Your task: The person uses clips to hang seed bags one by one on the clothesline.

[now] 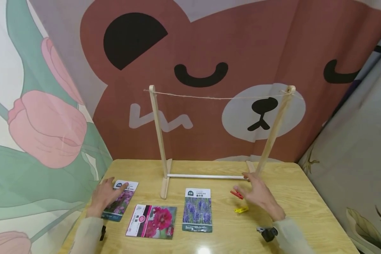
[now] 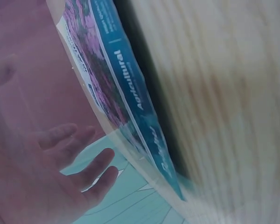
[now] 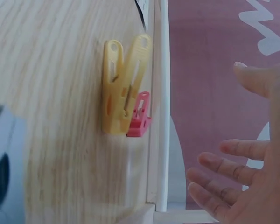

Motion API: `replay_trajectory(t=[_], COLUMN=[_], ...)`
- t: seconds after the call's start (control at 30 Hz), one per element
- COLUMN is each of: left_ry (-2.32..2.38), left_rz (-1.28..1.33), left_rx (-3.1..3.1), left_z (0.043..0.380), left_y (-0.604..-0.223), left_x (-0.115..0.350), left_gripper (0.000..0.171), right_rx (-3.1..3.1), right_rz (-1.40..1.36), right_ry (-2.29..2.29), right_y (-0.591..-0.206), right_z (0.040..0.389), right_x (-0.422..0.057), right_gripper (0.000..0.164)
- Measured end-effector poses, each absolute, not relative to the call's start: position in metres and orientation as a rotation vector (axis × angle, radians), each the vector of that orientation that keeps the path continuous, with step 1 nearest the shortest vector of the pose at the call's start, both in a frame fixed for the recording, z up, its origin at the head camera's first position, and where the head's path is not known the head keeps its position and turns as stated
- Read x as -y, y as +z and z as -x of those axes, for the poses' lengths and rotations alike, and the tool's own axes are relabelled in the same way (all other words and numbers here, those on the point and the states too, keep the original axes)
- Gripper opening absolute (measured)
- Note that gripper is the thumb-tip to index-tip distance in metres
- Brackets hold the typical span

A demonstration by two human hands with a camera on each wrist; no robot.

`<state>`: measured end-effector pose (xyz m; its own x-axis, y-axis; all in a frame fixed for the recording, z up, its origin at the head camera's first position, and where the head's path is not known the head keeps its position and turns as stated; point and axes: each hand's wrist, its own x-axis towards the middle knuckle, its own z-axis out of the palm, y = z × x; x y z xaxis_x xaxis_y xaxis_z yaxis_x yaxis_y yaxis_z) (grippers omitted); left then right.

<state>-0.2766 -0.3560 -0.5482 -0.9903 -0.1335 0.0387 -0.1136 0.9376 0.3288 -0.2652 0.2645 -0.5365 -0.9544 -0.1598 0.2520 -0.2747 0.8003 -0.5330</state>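
Note:
My left hand [image 1: 104,195] is spread over a seed packet [image 1: 118,208] with pink-purple flowers at the table's left edge. In the left wrist view, its fingers are loosely bent beside the packet, holding nothing. My right hand [image 1: 261,193] reaches over the table near the stand's right foot, thumb apart from the fingers. Just left of it lies a red clothespin [image 1: 237,194], with a yellow clothespin [image 1: 241,210] closer to me. The right wrist view shows that hand empty, beyond the yellow clothespin [image 3: 116,93] and the red one.
A wooden stand [image 1: 158,130] with two uprights rises at the back. Twine [image 1: 206,97] runs between its tops and a white rod [image 1: 206,176] joins it low down. A magenta-flower packet [image 1: 151,221] and a lavender packet [image 1: 197,210] lie in front on the wooden table [image 1: 304,211].

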Motion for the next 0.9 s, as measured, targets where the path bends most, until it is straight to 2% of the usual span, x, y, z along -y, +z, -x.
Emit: replay_trajectory(t=[0.63, 0.9], left_ry=[-0.457, -0.475], left_rz=[-0.309, -0.363], left_rx=[3.166, 3.179], left_z=[0.273, 0.273], left_y=[-0.551, -0.548], left_x=[0.353, 0.346], left_gripper=[0.112, 0.101], right_rx=[2.947, 2.953], right_rz=[-0.333, -0.320], right_ry=[0.835, 0.804], right_y=[-0.551, -0.557], right_z=[0.267, 0.270], right_x=[-0.249, -0.245], right_gripper=[0.088, 0.087])
